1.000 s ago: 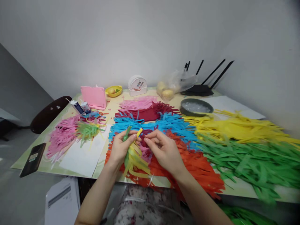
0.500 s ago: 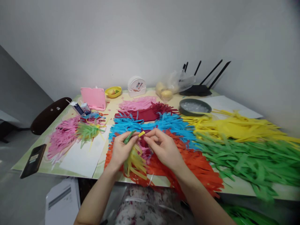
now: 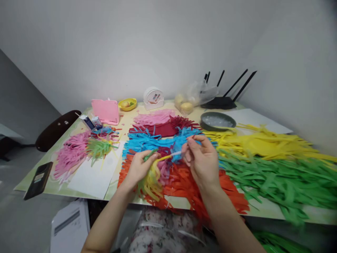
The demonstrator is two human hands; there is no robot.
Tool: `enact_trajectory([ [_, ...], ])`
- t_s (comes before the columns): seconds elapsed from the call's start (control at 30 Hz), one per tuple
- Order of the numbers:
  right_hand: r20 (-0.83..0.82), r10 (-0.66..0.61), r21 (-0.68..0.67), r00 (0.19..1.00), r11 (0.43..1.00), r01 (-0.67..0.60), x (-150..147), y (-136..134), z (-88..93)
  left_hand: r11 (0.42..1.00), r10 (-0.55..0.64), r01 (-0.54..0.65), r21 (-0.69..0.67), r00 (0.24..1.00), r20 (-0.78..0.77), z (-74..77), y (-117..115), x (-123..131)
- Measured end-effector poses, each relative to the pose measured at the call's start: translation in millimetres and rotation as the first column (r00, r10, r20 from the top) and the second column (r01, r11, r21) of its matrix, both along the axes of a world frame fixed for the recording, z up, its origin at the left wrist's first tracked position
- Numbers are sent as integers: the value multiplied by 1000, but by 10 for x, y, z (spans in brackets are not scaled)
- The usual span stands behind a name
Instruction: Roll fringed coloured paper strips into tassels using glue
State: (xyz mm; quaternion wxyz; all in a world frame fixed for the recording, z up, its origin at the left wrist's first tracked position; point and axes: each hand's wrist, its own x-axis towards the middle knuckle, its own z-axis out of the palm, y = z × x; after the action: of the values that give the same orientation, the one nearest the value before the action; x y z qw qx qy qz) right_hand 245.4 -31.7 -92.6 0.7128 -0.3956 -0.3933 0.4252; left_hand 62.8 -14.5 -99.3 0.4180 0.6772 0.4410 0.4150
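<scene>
My left hand (image 3: 140,165) is closed on a bundle of fringed strips, green (image 3: 150,154) at the top and yellow (image 3: 152,182) hanging below the fingers. A thin yellow end (image 3: 165,158) reaches out of it to the right. From there a thin whitish strip (image 3: 176,153) runs to my right hand (image 3: 201,158), whose fingers are pinched together around its far end. Beneath both hands lie fringed piles of blue (image 3: 144,140), orange-red (image 3: 181,179) and dark pink strips (image 3: 164,163).
Yellow strips (image 3: 263,142) and green strips (image 3: 276,179) cover the right side. Behind them sit a grey bowl (image 3: 218,121) and a black router (image 3: 219,102). At left lie pink strips (image 3: 72,151), white paper (image 3: 91,179), a phone (image 3: 38,181) and a pink stand (image 3: 105,111).
My right hand has moved right and up, away from my left hand. The whitish strip now stretches between them. My left hand keeps its hold on the bundle.
</scene>
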Motion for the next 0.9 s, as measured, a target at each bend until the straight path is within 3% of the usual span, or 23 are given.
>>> enact_trajectory([
  [0.1, 276, 34, 11, 961, 999, -39, 2, -57, 41, 999, 35, -32, -25, 993, 114, 20, 3, -24],
  [0.17, 476, 97, -23, 874, 995, -97, -51, -111, 57, 995, 30, -7, -95, 970, 239, 33, -21, -24],
  [0.23, 573, 135, -44, 808, 990, -134, -125, -161, 63, 987, 17, 47, -154, 922, 387, 41, -52, -9],
  [0.37, 599, 142, -36, 788, 988, -151, -236, -199, 55, 959, 23, 147, -243, 812, 583, 64, -88, 29],
  [0.5, 640, 151, -46, 754, 986, -158, -266, -181, 39, 929, 145, 115, -352, 761, 632, 94, -77, 24],
  [0.9, 626, 156, -58, 764, 986, -154, -295, -177, 43, 936, 130, 122, -331, 752, 646, 83, -98, 25],
])
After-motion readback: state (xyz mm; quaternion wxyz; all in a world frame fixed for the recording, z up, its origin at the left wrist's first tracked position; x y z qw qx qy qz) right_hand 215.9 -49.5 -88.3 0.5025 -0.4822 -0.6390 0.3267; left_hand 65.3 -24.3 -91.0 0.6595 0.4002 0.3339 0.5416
